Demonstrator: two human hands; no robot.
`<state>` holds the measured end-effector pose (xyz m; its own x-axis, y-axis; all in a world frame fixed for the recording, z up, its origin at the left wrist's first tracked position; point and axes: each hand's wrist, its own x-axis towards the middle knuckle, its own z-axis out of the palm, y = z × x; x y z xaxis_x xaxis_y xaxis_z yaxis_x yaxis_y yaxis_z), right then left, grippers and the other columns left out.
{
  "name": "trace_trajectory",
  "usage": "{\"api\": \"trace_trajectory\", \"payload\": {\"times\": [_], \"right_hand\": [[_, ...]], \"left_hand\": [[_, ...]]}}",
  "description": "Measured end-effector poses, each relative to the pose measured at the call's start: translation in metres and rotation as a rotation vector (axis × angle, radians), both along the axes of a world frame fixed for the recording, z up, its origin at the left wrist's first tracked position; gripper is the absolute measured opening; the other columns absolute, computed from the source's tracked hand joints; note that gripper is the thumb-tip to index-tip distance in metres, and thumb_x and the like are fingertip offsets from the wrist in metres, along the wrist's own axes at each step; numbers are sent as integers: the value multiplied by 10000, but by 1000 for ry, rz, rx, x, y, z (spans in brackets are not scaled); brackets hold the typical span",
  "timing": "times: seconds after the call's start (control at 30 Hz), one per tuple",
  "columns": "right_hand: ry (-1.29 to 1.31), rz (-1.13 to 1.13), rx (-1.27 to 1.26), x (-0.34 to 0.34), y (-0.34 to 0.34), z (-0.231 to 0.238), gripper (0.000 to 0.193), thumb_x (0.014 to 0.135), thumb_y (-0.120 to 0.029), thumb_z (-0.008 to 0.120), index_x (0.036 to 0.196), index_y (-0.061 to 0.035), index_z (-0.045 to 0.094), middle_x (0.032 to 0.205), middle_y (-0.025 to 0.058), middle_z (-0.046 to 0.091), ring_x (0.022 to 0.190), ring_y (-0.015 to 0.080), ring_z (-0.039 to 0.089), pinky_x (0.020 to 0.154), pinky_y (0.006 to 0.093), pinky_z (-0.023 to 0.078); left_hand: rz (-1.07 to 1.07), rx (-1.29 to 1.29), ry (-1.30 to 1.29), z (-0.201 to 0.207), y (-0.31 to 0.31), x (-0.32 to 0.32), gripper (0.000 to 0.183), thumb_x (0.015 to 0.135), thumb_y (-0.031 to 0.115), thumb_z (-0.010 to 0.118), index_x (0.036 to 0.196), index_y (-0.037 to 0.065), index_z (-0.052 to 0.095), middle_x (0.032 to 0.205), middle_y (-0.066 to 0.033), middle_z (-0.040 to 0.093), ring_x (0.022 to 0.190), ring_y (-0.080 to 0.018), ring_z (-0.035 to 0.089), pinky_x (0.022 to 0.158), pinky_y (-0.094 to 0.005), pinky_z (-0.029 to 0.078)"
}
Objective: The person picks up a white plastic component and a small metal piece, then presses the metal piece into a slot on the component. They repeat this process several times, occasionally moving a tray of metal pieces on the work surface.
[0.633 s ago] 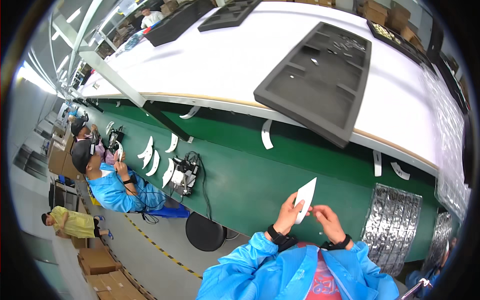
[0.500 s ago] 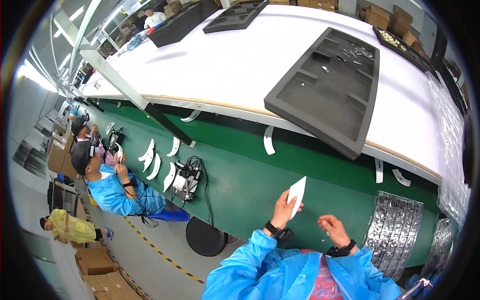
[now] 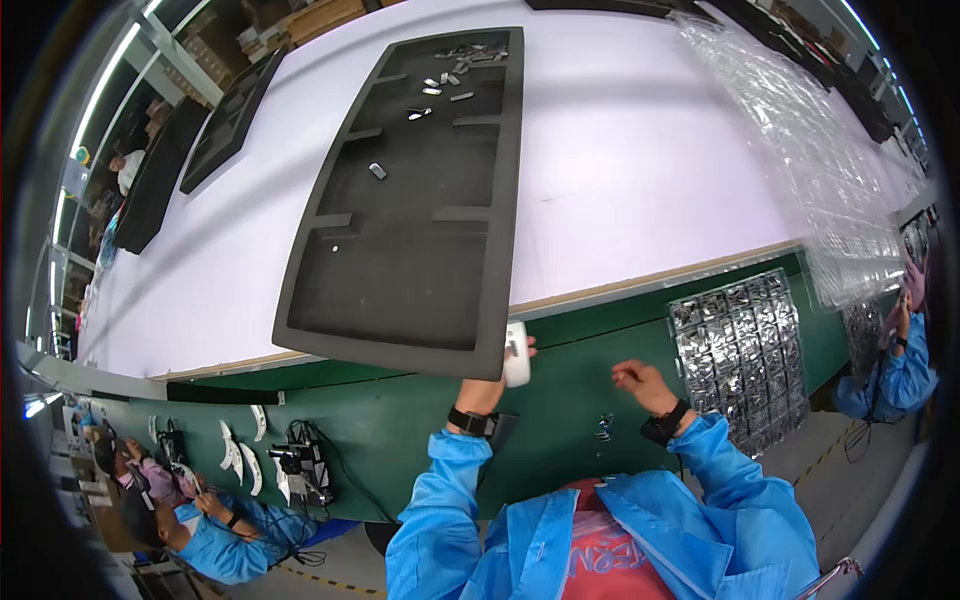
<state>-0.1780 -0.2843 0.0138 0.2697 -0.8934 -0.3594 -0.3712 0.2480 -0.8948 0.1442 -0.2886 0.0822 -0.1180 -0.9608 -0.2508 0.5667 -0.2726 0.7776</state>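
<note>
A white, smooth plastic piece (image 3: 517,356) is held in my left hand (image 3: 484,392), the fingers wrapped round it. The hand is partly hidden under the near edge of a large black foam tray (image 3: 400,355). My right hand (image 3: 645,386) hovers over the green bench, its fingers curled together; whether anything small is between them I cannot make out. On the bench below that hand lie a few small shiny pieces (image 3: 604,428). To its right is a clear compartment tray (image 3: 740,350) filled with small metallic parts.
Small metal pieces (image 3: 460,70) lie in the foam tray, which overhangs the white shelf (image 3: 620,200). Clear plastic sheeting (image 3: 800,160) drapes at the right. Leftward are curved white pieces (image 3: 232,455), a black device with cables (image 3: 303,462) and co-workers (image 3: 200,525); another person (image 3: 905,345) is far right.
My view has swung to the right. The white piece in my left hand has moved up to the foam tray's near edge and been turned. My right hand stays over the bench, fingers curled.
</note>
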Motion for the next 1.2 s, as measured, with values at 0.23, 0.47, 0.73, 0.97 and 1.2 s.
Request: {"api": "trace_trajectory", "payload": {"times": [0.23,0.47,0.73,0.97,1.2], "right_hand": [[-41,22,97,1,-13,-10,200,930,-96,531,1099,-9,596,956,85,665,827,140,630,716,266,501],[-108,37,129,13,-13,0,215,935,-119,541,1110,-5,591,962,89,664,848,149,634,755,273,508],[-188,35,118,29,-7,28,216,943,-102,534,1119,13,583,991,94,658,892,155,628,784,270,505],[-239,17,83,45,-7,49,222,932,-87,559,1134,1,583,999,84,659,886,145,628,783,268,505],[-191,33,-313,83,-9,98,228,855,-31,641,1082,-42,627,928,88,623,818,173,633,718,273,517]], "left_hand": [[-58,23,-157,29,24,-44,680,896,-85,388,1496,111,137,1247,-220,556,1145,-301,573,975,-382,442],[-34,15,-294,46,36,-62,684,902,-79,392,1499,103,112,1237,-227,567,1138,-292,585,981,-359,427],[-66,35,-300,50,42,-72,677,905,-80,379,1498,84,94,1232,-231,569,1137,-287,585,971,-353,430],[-40,12,-398,42,47,-73,671,909,-74,377,1498,79,94,1226,-212,574,1116,-261,592,967,-342,428],[-12,-24,-561,28,50,-72,671,916,-58,404,1501,74,105,1188,-171,588,1057,-195,597,917,-292,435]]}}
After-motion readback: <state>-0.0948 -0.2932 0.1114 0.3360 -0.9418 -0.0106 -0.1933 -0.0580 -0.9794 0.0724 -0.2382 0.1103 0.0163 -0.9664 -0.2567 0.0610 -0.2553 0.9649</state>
